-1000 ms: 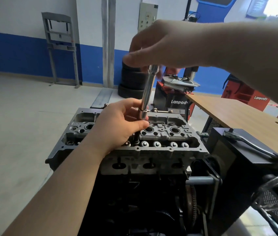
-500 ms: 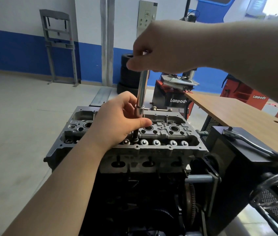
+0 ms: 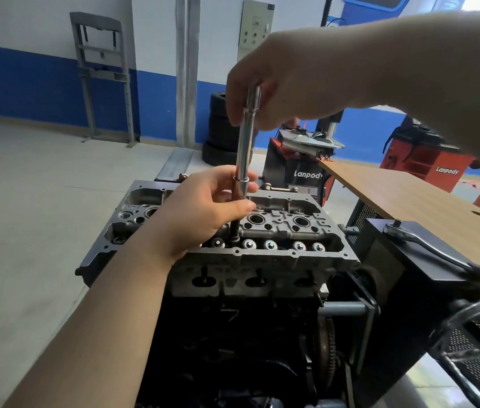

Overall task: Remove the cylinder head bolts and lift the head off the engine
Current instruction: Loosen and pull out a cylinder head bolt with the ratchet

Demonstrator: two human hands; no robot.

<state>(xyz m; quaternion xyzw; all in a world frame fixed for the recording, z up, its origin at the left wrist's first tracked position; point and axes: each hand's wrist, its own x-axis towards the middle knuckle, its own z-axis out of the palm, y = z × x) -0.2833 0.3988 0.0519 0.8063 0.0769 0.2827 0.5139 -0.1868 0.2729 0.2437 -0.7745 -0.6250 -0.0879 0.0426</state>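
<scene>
Head view: the right hand (image 3: 286, 83) pinches the top of a long chrome socket extension (image 3: 245, 142), which stands nearly upright over the cylinder head (image 3: 262, 254). The left hand (image 3: 203, 210) curls its fingers and thumb around the lower end of the extension, where a dark shaft, apparently a head bolt (image 3: 235, 228), drops toward a hole among the valve gear in the near row. The cylinder head sits on the dark engine block (image 3: 233, 334), which is carried on a stand, left of the wooden counter (image 3: 409, 195). A ratchet handle (image 3: 427, 245) lies on a black box just right of the engine, apart from both hands.

The step in hand looks like spinning a loosened bolt out by fingers and drawing it up. To do it well, keep the extension in line with the bolt so the threads do not bind, let the lower hand steady the joint so the bolt does not drop off the socket, and lift straight until the tip clears the casting. Whether other bolts are already out cannot be told; the head is not yet lifted.
</scene>
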